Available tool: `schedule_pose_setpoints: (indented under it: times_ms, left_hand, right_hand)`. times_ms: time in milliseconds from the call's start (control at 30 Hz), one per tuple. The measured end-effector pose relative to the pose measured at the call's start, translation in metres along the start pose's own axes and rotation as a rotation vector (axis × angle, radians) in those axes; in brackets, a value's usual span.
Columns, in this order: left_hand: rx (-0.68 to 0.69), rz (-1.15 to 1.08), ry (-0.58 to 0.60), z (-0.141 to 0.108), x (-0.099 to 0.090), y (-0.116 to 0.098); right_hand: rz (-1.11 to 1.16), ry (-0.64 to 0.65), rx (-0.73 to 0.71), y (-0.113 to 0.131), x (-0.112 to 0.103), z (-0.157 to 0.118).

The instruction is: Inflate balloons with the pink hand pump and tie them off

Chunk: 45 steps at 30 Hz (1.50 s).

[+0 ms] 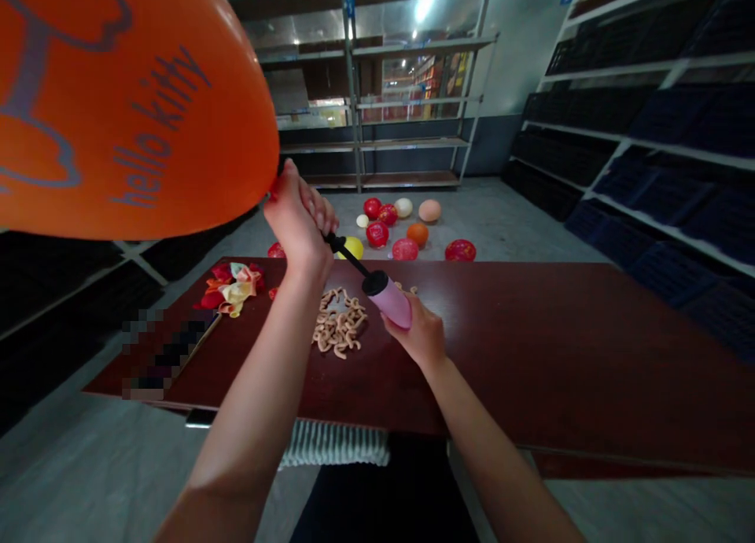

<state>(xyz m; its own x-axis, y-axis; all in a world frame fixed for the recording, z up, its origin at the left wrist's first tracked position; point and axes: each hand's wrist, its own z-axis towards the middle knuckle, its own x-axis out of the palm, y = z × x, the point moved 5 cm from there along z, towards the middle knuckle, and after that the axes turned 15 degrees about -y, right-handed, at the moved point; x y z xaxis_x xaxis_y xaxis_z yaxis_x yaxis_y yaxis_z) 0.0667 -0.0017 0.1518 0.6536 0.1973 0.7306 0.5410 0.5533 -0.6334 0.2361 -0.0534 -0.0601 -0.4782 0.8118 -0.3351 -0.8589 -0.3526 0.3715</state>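
Observation:
A large inflated orange balloon printed with "hello kitty" fills the upper left. My left hand is closed around its neck and the black end of a hand balloon pump, whose nozzle is hidden. The pump's black rod runs down to its pink barrel, which my right hand grips. Under the pump, on the dark red table, lies a heap of beige curled pieces. Uninflated balloons in red, yellow and white are piled at the table's left.
Several inflated balloons rest on the floor beyond the table. A blurred flat item lies at the table's left. Metal shelving stands at the back, and racks of dark blue crates line the right.

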Motion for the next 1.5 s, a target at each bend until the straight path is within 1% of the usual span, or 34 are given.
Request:
schedule_pose_setpoints:
  times_ms: [100, 167, 200, 267, 367, 500, 600, 700, 967, 1133, 1233, 1300, 1400, 1500]
  left_hand:
    - [-0.050, 0.035, 0.002, -0.014, -0.001, 0.043]
    - [-0.117, 0.084, -0.002, -0.023, -0.006, 0.070]
    - [-0.143, 0.104, -0.030, -0.026, -0.011, 0.080]
    - [-0.178, 0.117, -0.078, -0.028, -0.020, 0.093]
    - [-0.202, 0.095, -0.124, -0.023, -0.033, 0.095]
    - [-0.248, 0.058, -0.186, -0.012, -0.056, 0.085]
    - [-0.284, 0.034, -0.254, -0.007, -0.080, 0.075]
    - [-0.278, 0.014, -0.333, -0.002, -0.104, 0.062]
    - [-0.228, -0.031, -0.443, 0.017, -0.150, 0.013]
    - [-0.182, -0.051, -0.484, 0.026, -0.171, -0.022]
    - [-0.132, -0.040, -0.497, 0.032, -0.172, -0.043]
    - [-0.099, -0.014, -0.478, 0.033, -0.164, -0.054]
    - [-0.052, 0.018, -0.420, 0.030, -0.141, -0.063]
    - [0.029, 0.035, -0.319, 0.024, -0.109, -0.064]
  right_hand:
    - [-0.013, -0.001, 0.046, -0.002, 0.001, -0.001]
    - [-0.034, 0.002, 0.069, -0.003, 0.001, -0.001]
    - [-0.047, 0.002, 0.075, -0.003, 0.001, -0.001]
    - [-0.069, 0.005, 0.073, -0.003, 0.001, -0.001]
    - [-0.073, 0.006, 0.033, -0.001, 0.001, 0.001]
    - [-0.025, 0.011, -0.057, 0.006, 0.000, 0.002]
    - [-0.028, 0.035, -0.144, 0.012, 0.001, -0.001]
    - [-0.057, 0.081, -0.215, 0.015, 0.002, -0.005]
    - [-0.149, 0.188, -0.338, 0.025, 0.003, -0.009]
    - [-0.169, 0.236, -0.396, 0.031, 0.003, -0.009]
    - [-0.139, 0.221, -0.413, 0.033, 0.003, -0.007]
    - [-0.105, 0.197, -0.405, 0.033, 0.002, -0.006]
    - [-0.075, 0.172, -0.353, 0.029, 0.002, -0.004]
    - [-0.067, 0.146, -0.252, 0.021, 0.002, -0.002]
